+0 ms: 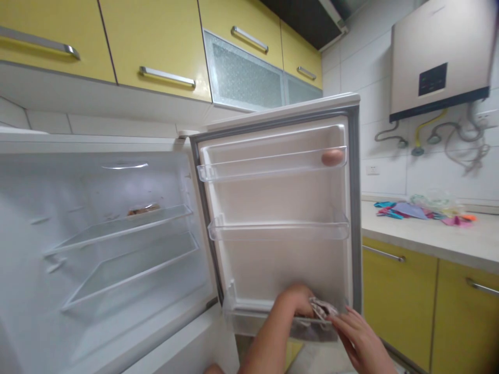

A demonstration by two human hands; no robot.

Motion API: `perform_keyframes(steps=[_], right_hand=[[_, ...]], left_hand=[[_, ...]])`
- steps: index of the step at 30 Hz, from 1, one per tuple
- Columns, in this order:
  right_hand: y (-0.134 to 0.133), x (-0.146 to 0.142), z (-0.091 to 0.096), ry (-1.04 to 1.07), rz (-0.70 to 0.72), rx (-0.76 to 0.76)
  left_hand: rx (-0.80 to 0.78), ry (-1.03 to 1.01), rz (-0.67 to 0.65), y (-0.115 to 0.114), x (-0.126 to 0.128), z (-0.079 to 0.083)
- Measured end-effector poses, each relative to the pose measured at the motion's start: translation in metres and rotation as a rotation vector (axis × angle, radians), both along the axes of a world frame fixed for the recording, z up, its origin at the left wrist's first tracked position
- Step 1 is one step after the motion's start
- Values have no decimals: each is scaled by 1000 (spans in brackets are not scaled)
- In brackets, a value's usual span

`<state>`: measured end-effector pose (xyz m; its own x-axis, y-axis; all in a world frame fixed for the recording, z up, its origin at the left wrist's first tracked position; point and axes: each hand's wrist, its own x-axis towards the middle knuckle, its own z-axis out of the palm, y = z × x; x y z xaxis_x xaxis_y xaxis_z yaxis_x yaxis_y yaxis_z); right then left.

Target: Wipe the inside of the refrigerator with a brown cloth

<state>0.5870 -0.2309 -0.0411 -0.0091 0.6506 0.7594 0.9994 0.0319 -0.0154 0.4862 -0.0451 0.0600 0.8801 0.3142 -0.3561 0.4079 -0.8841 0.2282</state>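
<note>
My left hand (299,298) reaches down into the lowest door bin (253,324) of the open fridge. Its fingers are closed at a crumpled, pale patterned cloth (323,307), and their tips are partly hidden and blurred. From the right, my right hand (360,335) meets the other end of the cloth at the bin's front rim, fingertips closed on it. Behind both hands is the white inner face of the fridge door (268,202). A brown egg (332,157) lies at the right end of the top door bin (265,169).
Inside the fridge (148,291) are glass shelves (136,259), with a small brown item (144,209) on the upper one. Yellow cabinets (156,41) hang above. At right, a counter (429,234) bears colourful cloths or bags (413,210), beneath a water heater (440,57).
</note>
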Motion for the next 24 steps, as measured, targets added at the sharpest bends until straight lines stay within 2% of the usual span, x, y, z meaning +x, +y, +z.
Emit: perform_keyframes(steps=[3,7,12,17,19,21,24], right_hand=[[2,1,-2,-72,12,103],[3,1,-7,-28,4,119],[3,2,-15,66,14,50],[2,0,-18,63,13,115],[2,-1,-20,52,9,136],[2,0,-23,29,-9,159],[-2,3,-30,30,-86,247]], left_hand=[[-39,-60,-17,-17,16,-7],[-65,-138,-28,-9,5,-12],[-12,-194,15,27,-46,-9],[93,-128,107,76,-120,7],[136,-86,131,90,-142,13],[177,-52,133,96,-151,17],[250,-14,134,92,-148,19]])
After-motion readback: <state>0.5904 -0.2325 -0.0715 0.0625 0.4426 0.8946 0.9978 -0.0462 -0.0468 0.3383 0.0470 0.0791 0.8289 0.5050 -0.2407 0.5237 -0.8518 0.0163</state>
